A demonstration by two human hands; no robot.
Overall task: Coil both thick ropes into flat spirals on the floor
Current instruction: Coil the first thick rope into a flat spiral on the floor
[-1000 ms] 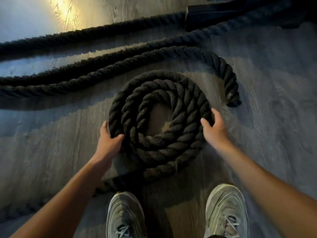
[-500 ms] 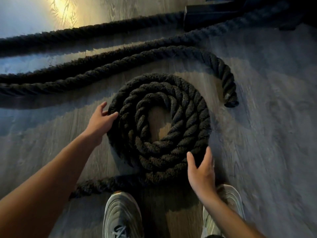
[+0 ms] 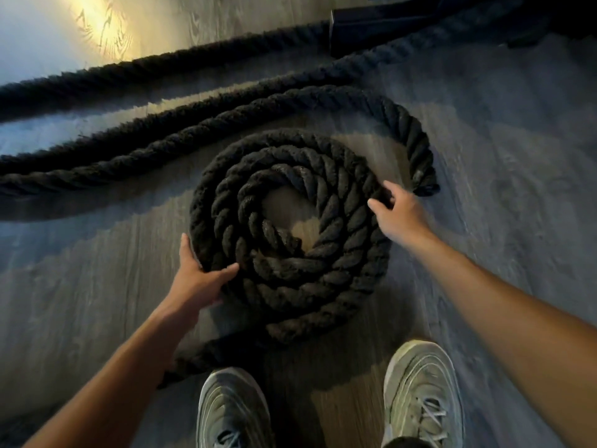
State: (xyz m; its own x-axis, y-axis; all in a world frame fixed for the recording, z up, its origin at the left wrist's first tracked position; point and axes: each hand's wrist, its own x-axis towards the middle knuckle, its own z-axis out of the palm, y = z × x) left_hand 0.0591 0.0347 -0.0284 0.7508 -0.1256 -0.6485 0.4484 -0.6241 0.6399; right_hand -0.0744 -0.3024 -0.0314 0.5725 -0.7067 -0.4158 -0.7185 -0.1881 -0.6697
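- Floor [image 3: 517, 221] of grey wood plank lies under everything, and it looks smooth enough for rope to slide on.
- Long rope runs [image 3: 161, 148] stretch beyond the coil, on the side far from the person. They are not yet wound, so I judge the task less than half done.
- Coil [image 3: 323, 276] is the landmark: about 3 turns of thick, dark, twisted rope lying flat. Its loose tail [image 3: 193, 357] leaves from the near-left side.
- Such rope is probably heavy, rough and rather stiff. It should not slip in the fingers, but it will resist a tight bend and may spring outward.
- It is best taken on the outermost turn, at 2 opposite places, and turned on the floor instead of lifted.
- 2 grey shoes [image 3: 232, 409] stand just near the coil, on the person's side.
- Left hand [image 3: 200, 279] is at the near-left rim of the coil. It clasps the outer turn, with the thumb over the top and the fingers along the outside.
- Right hand [image 3: 397, 215] is at the far-right rim, its fingers hooked over the outer turn. It is a little blurred.
- Capped end [image 3: 423, 185] of another rope curls just beside the coil, past the right hand and not touching it.
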